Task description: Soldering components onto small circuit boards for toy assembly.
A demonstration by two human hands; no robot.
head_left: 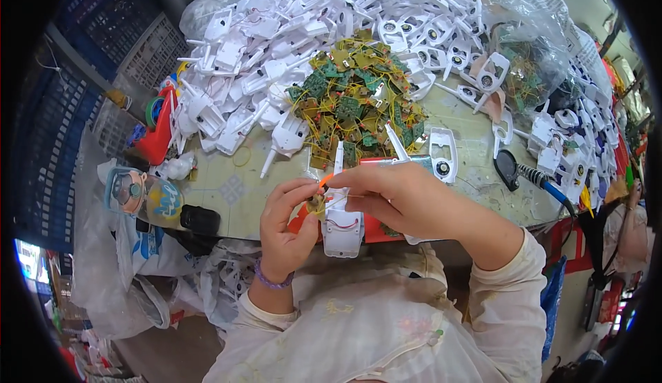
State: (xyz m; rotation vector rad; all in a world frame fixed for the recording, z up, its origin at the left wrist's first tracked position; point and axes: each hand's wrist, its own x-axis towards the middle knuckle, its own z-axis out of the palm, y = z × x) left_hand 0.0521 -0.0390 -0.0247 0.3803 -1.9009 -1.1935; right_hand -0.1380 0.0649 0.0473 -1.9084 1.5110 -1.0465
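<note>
Fingers (288,200) of our left hand (284,233) pinch a small brownish-yellow part (316,204), while our right hand (414,200) arches beside it with bent fingers, near a slim bright-orange piece (326,179); we cannot tell what it grips. Below them, an open white plastic housing (343,237) lies at the near edge of our pale green worktop (241,214). Beyond, we see heaped green circuit boards with yellow wires (365,93).

pale worktable (469,122) | blue lattice crates (52,148), left | brownish floor (172,352), lower left | bright patch (36,269), left rim
</note>
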